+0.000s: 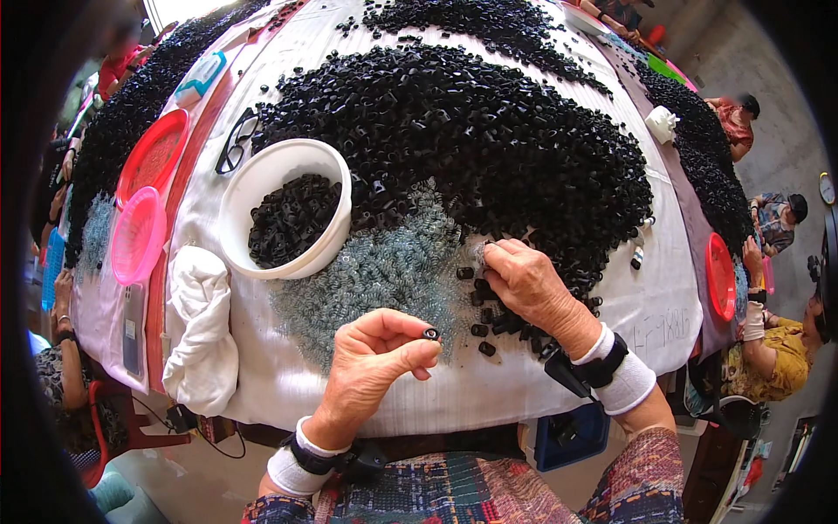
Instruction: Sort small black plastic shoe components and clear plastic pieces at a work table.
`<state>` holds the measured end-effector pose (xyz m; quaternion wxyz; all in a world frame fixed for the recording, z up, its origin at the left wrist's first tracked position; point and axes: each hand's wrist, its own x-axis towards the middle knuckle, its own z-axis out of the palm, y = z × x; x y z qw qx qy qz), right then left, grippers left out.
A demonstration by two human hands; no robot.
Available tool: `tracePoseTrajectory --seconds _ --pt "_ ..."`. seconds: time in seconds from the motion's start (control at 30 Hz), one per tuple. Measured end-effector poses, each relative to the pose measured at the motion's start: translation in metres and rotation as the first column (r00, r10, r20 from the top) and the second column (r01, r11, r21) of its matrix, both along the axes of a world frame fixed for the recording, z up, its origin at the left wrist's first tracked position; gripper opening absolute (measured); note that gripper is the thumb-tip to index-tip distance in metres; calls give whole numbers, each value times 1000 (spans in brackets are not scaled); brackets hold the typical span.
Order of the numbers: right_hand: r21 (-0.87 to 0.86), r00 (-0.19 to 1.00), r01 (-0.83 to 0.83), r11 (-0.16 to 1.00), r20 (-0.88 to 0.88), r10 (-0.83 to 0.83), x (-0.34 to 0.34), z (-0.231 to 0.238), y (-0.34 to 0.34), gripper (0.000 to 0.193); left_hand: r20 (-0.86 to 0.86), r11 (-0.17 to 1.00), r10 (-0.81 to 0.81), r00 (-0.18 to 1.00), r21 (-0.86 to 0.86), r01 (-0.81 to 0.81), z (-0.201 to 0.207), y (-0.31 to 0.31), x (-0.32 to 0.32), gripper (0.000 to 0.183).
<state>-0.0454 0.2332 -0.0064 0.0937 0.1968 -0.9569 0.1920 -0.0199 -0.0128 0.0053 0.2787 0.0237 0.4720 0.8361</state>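
Note:
Between the thumb and index finger of my left hand (377,362) is a small black plastic part (431,334), its round opening facing up. My right hand (534,281) is closed at the right edge of the spring heap, fingertips pinched by a few clear or silvery bits; what exactly they grip I cannot make out. A heap of small metal springs (375,275) spreads in front of my hands. Beyond it rises a big pile of black plastic parts (454,131). Several loose black parts (489,327) lie under and beside my right hand.
A white bowl (234,218) with black parts stands left of the springs, near glasses (234,144). Further left are a white cloth (199,336), pink basket (140,236), red tray (157,153) and phone (133,327). A blue bin (572,437) sits below the table edge. People work at both sides.

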Motion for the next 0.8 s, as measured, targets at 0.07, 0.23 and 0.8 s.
tracePoseTrajectory --seconds 0.07,0.23,0.8 --pt "-5 1000 13 1000 -7 -13 0 1 -3 12 4 1000 2 1000 9 -2 -1 0 0 16" --pt "-3 998 55 998 -34 -55 3 0 -6 13 -4 999 0 1000 -44 0 1 1 3 14" --pt "-130 977 175 976 142 -157 1 0 -3 10 -13 1000 17 1000 -26 -18 0 1 8 14"
